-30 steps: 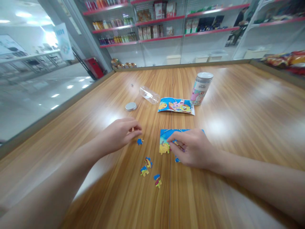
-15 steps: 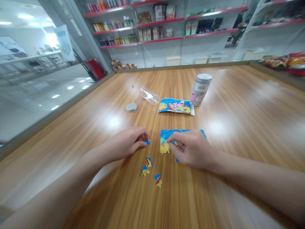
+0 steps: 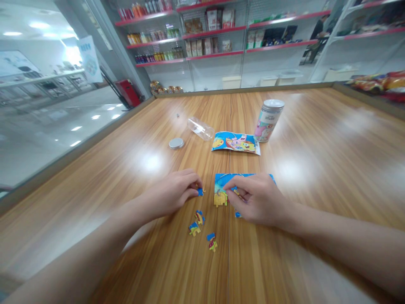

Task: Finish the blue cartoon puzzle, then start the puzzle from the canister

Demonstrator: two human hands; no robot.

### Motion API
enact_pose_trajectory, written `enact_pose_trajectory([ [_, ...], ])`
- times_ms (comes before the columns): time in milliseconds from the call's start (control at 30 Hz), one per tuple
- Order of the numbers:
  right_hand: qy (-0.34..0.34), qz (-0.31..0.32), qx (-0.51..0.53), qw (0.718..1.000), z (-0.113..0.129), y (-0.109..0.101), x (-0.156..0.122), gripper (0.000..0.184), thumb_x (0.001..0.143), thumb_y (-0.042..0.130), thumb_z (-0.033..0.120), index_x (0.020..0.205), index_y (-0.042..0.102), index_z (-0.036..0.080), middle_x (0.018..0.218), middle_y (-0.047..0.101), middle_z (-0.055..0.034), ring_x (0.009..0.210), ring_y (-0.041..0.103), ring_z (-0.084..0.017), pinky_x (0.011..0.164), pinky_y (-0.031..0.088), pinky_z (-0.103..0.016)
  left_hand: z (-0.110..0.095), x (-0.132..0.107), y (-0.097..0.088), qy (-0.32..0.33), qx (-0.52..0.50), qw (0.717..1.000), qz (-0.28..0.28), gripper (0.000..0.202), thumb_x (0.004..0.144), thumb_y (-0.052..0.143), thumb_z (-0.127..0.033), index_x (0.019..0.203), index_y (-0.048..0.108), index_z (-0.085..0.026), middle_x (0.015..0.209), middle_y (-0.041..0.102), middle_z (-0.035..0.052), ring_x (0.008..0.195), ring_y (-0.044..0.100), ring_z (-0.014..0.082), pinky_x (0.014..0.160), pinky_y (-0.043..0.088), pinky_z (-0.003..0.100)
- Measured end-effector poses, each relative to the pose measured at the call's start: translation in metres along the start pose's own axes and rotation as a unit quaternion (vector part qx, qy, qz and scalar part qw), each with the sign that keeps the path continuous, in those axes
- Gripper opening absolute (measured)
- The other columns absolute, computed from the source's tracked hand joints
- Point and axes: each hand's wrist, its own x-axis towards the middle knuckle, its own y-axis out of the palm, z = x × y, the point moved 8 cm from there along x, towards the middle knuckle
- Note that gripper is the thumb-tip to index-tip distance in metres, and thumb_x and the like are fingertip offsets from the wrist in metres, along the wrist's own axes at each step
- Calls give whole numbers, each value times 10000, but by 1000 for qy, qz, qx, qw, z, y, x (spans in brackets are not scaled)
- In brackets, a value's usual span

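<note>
A partly joined blue and yellow jigsaw [image 3: 221,185] lies on the wooden table [image 3: 316,177]. My right hand [image 3: 257,200] rests on it with fingers curled, fingertips pressing on its pieces. Just left of the jigsaw, my left hand [image 3: 175,194] pinches a small blue puzzle piece [image 3: 200,191] between thumb and fingers. Three loose pieces lie nearer to me: one [image 3: 199,217], one [image 3: 193,229] and one [image 3: 211,241].
Farther back lie a printed picture sheet [image 3: 236,142], an upright printed can [image 3: 268,120], a clear tube on its side [image 3: 200,128] and a round metal lid [image 3: 176,143]. Store shelves with goods stand behind the table. A raised edge borders the table's left side.
My left hand took hold of the blue piece and slid it right, toward the jigsaw. My right hand stayed on the jigsaw.
</note>
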Motion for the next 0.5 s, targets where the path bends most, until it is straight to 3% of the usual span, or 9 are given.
enact_pose_trajectory([
  [233, 50, -57, 37, 996, -9, -12, 2, 89, 841, 618, 173, 831, 704, 152, 507, 389, 83, 418, 349, -52, 461, 271, -207, -6, -1, -1, 8, -17, 1000, 3, 61, 879, 651, -110, 885, 654, -170, 931, 640, 23, 851, 590, 160, 781, 463, 293],
  [500, 70, -65, 46, 994, -17, -12, 2, 92, 850, 620, 196, 843, 704, 159, 507, 377, 84, 425, 368, -59, 462, 277, -212, -37, -3, 7, 63, -107, 992, 4, 66, 870, 691, -112, 832, 678, -165, 760, 652, -15, 677, 570, 102, 632, 425, 220],
])
